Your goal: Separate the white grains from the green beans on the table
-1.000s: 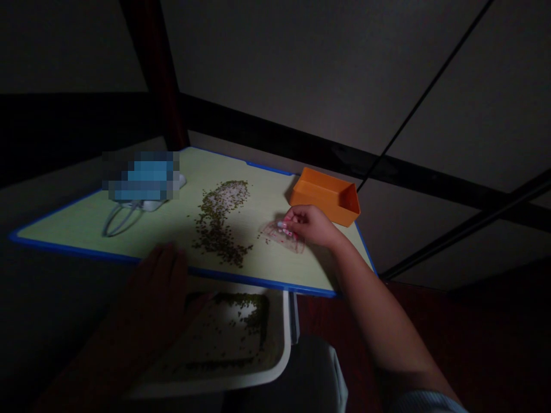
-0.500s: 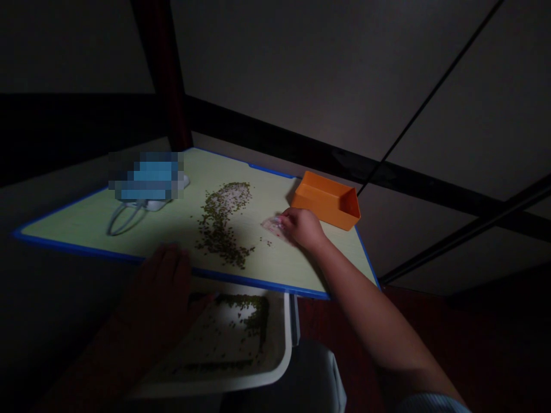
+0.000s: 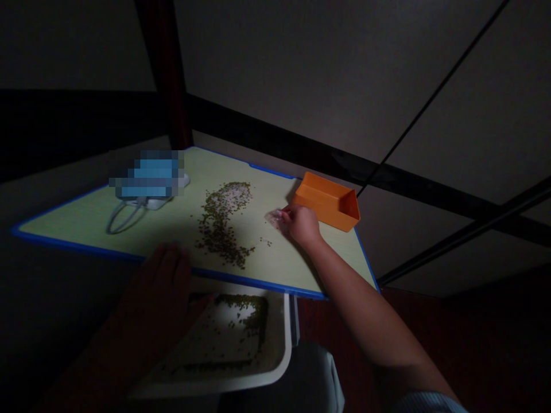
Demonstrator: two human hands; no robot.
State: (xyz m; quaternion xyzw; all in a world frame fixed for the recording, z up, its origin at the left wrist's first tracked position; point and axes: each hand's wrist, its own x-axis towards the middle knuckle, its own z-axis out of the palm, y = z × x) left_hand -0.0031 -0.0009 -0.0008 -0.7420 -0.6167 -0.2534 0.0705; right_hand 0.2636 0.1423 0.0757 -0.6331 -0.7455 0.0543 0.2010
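Green seeds or beans (image 3: pixel 221 223) lie scattered in a curved band on a pale yellow-green board (image 3: pixel 297 267) with a blue rim. My right hand (image 3: pixel 301 225) is closed on a small clear plastic piece (image 3: pixel 275 217), just right of the seeds; its exact kind is unclear. A few loose grains lie below it. My left hand (image 3: pixel 166 275), dark in shadow, rests flat at the board's near edge, its fingers stretched out and its thumb apart. Beneath that edge, a white tray (image 3: pixel 282 355) holds more green grains along its sides and is partly hidden by my left arm.
An orange open box (image 3: pixel 329 201) stands on the board's right back corner, close to my right hand. At the left back sits a pixelated blue item (image 3: pixel 150 175) with a grey loop (image 3: pixel 124 218). A wall (image 3: pixel 310 69) rises behind the board.
My right hand has shifted slightly away from me with the clear plastic piece, off the loose grains. My left hand and the seed band stay where they were.
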